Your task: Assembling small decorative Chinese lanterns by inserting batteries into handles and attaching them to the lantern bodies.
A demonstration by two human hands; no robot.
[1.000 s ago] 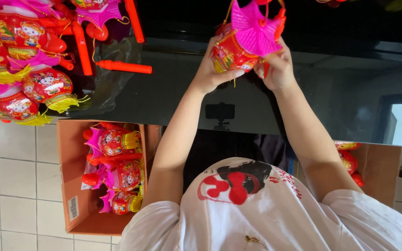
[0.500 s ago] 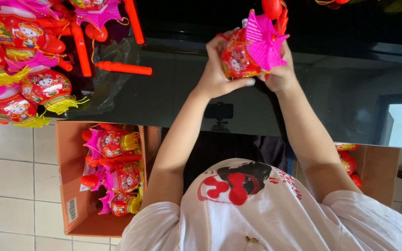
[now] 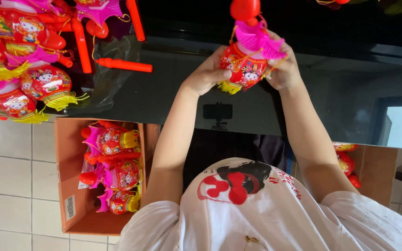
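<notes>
Our left hand [image 3: 205, 74] and right hand [image 3: 282, 69] are both closed around one round red plastic lantern with a printed cartoon figure and a yellow fringe [image 3: 242, 69], held above the glossy black tabletop [image 3: 173, 93]; the left fingers grip its side by the fringe, the right fingers pinch near its pink pleated paper collar [image 3: 257, 41]. Against half a second ago, the lantern has turned: the printed face and fringe now point toward us and the collar sits higher, so we seem to be turning it over in the grip (its red knob [image 3: 244, 9] now tops the frame). On the table's left lie about four finished lanterns [image 3: 47, 81] and at least three loose orange-red plastic handle sticks [image 3: 124, 65]. The open cardboard box [image 3: 68, 186] on the tiled floor holds three more lanterns; a second box [image 3: 373, 172] at right shows two.
</notes>
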